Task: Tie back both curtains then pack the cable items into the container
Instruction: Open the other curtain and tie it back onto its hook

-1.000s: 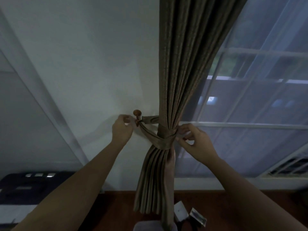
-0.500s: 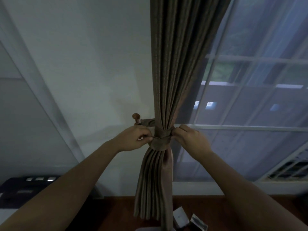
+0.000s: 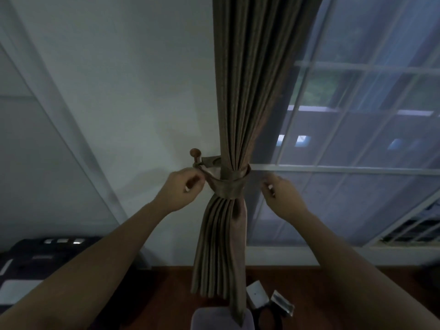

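A brown pleated curtain [image 3: 240,96] hangs down the middle, gathered at its waist by a matching fabric tieback [image 3: 226,189]. The band's loop runs to a wooden knob hook [image 3: 195,153] on the wall. My left hand [image 3: 183,190] is just below the hook, fingers curled and pinching the band's left edge. My right hand [image 3: 282,195] hovers to the right of the gathered curtain, a small gap away, fingers loosely bent and holding nothing. At the bottom lie a white adapter [image 3: 256,295], a black cable loop [image 3: 270,316] and a pale lilac container [image 3: 214,317].
The window [image 3: 357,139] with white bars and a sheer layer fills the right side. A silvery packet [image 3: 283,304] lies by the adapter on the dark wooden surface [image 3: 166,294]. A black device [image 3: 47,253] sits at the lower left against the white wall.
My right hand has let go of the tieback and moved right, away from the curtain. My left hand has shifted slightly left along the band toward the hook.
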Tool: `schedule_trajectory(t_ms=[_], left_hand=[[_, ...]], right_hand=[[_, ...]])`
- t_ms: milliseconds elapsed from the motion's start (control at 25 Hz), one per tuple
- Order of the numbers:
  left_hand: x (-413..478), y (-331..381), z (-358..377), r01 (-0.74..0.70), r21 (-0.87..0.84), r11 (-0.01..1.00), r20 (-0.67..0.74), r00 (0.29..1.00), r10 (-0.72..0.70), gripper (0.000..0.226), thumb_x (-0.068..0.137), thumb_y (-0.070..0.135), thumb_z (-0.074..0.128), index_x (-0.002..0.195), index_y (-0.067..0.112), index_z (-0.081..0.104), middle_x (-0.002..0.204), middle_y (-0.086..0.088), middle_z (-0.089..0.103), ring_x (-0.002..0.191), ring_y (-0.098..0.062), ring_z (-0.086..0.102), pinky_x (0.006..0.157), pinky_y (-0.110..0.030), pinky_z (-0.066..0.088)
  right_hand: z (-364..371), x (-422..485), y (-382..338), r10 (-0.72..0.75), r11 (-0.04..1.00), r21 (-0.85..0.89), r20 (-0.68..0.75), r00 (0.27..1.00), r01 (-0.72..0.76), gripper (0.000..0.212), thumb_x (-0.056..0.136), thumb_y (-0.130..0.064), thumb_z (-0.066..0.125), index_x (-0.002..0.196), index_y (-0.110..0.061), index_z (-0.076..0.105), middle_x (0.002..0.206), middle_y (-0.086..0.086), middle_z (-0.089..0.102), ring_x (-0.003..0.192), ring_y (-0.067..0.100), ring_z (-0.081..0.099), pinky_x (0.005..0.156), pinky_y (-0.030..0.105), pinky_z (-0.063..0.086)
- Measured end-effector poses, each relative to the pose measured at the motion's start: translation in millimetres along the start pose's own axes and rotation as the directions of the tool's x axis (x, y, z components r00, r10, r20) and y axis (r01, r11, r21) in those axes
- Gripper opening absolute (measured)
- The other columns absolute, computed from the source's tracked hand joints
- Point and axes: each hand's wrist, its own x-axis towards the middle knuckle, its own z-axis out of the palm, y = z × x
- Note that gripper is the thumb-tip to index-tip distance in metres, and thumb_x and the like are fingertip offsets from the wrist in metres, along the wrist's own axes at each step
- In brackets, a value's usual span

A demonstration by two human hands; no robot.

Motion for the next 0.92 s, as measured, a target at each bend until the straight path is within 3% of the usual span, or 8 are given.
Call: schedule_trajectory(t_ms=[160, 240, 320, 440, 600, 680, 800, 920], left_hand=[[-24.8, -19.0, 36.3, 0.312, 0.148, 0.938, 0.349, 0.871, -0.345, 0.04, 0.091, 0.013, 0.047, 0.13, 0.007, 0.053, 0.124, -0.013, 0.063, 0.106, -0.025, 0.063, 0.093, -0.025, 0.046], [-19.5, -15.6, 48.9, 0.295, 0.167, 0.941, 0.435, 0.834, -0.339, 0.029, 0.091, 0.005, 0.045, 0.117, 0.004, 0.059, 0.107, -0.017, 0.067, 0.091, -0.029, 0.064, 0.08, -0.028, 0.044], [-14.1, -10.7, 53.6, 0.261, 0.194, 0.946, 0.487, 0.811, -0.324, 0.015, 0.09, 0.003, 0.049, 0.086, -0.003, 0.061, 0.086, -0.024, 0.067, 0.078, -0.033, 0.063, 0.069, -0.031, 0.042], [-15.0, -13.1, 51.8, 0.266, 0.185, 0.946, 0.475, 0.818, -0.323, 0.018, 0.087, 0.009, 0.057, 0.08, -0.007, 0.063, 0.082, -0.024, 0.069, 0.079, -0.032, 0.066, 0.071, -0.032, 0.047], [-29.6, -12.5, 49.7, 0.251, 0.229, 0.94, 0.4, 0.857, -0.326, 0.035, 0.087, 0.021, 0.06, 0.056, 0.019, 0.043, 0.069, -0.022, 0.064, 0.068, -0.03, 0.062, 0.06, -0.027, 0.034], [-36.0, -13.7, 44.6, 0.255, 0.218, 0.942, 0.359, 0.876, -0.321, 0.041, 0.086, 0.021, 0.062, 0.053, 0.025, 0.037, 0.066, -0.023, 0.063, 0.066, -0.031, 0.062, 0.06, -0.028, 0.037], [-38.5, -15.7, 39.6, 0.269, 0.232, 0.935, 0.349, 0.874, -0.338, 0.032, 0.084, 0.025, 0.06, 0.058, 0.011, 0.048, 0.063, -0.023, 0.062, 0.064, -0.031, 0.062, 0.06, -0.028, 0.035], [-33.8, -9.6, 45.4, 0.254, 0.257, 0.932, 0.352, 0.874, -0.335, 0.028, 0.087, 0.02, 0.061, 0.064, 0.007, 0.052, 0.066, -0.022, 0.062, 0.067, -0.031, 0.061, 0.06, -0.023, 0.027]], right_hand=[[29.0, -20.3, 5.4, 0.206, 0.946, 0.147, 0.42, 0.884, -0.29, 0.053, 0.089, 0.005, 0.039, 0.14, -0.007, 0.037, 0.139, 0.018, 0.047, 0.126, 0.034, 0.048, 0.105, 0.044, 0.04], [33.6, -16.2, -9.4, 0.147, 0.915, 0.258, 0.506, 0.85, -0.312, 0.059, 0.089, 0.004, 0.042, 0.145, -0.007, 0.026, 0.147, 0.012, 0.036, 0.134, 0.029, 0.036, 0.112, 0.041, 0.031], [39.0, -5.7, -21.3, 0.033, 0.906, 0.328, 0.577, 0.816, -0.268, 0.055, 0.09, -0.001, 0.049, 0.142, -0.006, 0.032, 0.139, 0.007, 0.042, 0.127, 0.021, 0.041, 0.108, 0.035, 0.035], [51.6, 11.7, -30.5, 0.062, 0.875, 0.337, 0.636, 0.769, -0.349, 0.06, 0.085, -0.009, 0.054, 0.142, -0.011, 0.034, 0.137, 0.005, 0.046, 0.118, 0.023, 0.05, 0.099, 0.043, 0.047], [70.6, 21.1, -46.0, 0.073, 0.807, 0.384, 0.69, 0.72, -0.45, 0.037, 0.091, -0.009, 0.054, 0.128, -0.013, 0.047, 0.115, 0.003, 0.057, 0.097, 0.016, 0.058, 0.083, 0.031, 0.053], [77.6, 22.4, -54.3, 0.031, 0.828, 0.401, 0.665, 0.746, -0.391, 0.023, 0.092, -0.011, 0.056, 0.115, -0.015, 0.056, 0.096, -0.002, 0.062, 0.085, 0.01, 0.059, 0.074, 0.021, 0.052], [82.4, 23.4, -55.8, 0.028, 0.825, 0.41, 0.66, 0.751, -0.39, 0.031, 0.092, -0.012, 0.056, 0.123, -0.01, 0.054, 0.099, -0.004, 0.06, 0.094, 0.014, 0.058, 0.084, 0.026, 0.052], [76.8, 23.7, -53.7, 0.024, 0.841, 0.388, 0.669, 0.743, -0.376, 0.019, 0.093, -0.016, 0.054, 0.112, -0.017, 0.055, 0.092, -0.005, 0.059, 0.085, 0.01, 0.058, 0.075, 0.022, 0.052]])
